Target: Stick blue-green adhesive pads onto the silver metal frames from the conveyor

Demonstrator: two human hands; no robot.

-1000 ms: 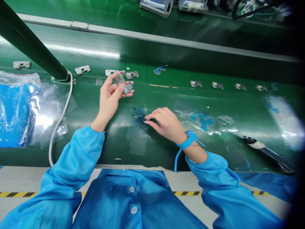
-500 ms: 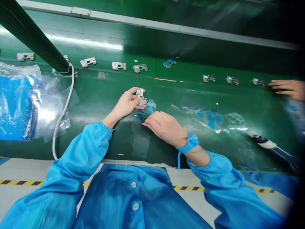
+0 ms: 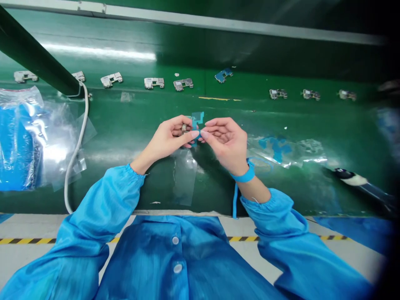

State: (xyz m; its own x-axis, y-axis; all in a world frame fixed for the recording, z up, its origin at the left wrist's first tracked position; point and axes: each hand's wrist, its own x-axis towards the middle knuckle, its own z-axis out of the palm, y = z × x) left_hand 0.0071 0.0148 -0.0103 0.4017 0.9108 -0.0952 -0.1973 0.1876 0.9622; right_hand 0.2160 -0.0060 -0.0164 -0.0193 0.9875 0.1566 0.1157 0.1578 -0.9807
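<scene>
My left hand (image 3: 173,134) is closed around a small metal-shielded circuit board (image 3: 184,128), mostly hidden by the fingers. Its thumb also presses on a thin blue film piece (image 3: 196,121) with cut-out edges, which stands up between my two hands. From the other side, the thumb and fingers of my right hand (image 3: 226,139) pinch the edge of the same film. A blue wrist strap (image 3: 245,173) circles my right wrist. Below my hands, a clear plastic sheet (image 3: 185,179) lies on the green bench.
Several circuit boards (image 3: 154,83) lie in a row across the bench, one blue-covered board (image 3: 223,75) among them. A bag of blue sheets (image 3: 17,146), a white cable (image 3: 75,158) and a green post (image 3: 40,50) are at left. More blue film (image 3: 276,149) and a black-and-white tool (image 3: 350,177) lie right.
My right hand has risen and now meets my left hand at the blue film, which is lifted upright. At far right, another person's hand has moved away from the last board.
</scene>
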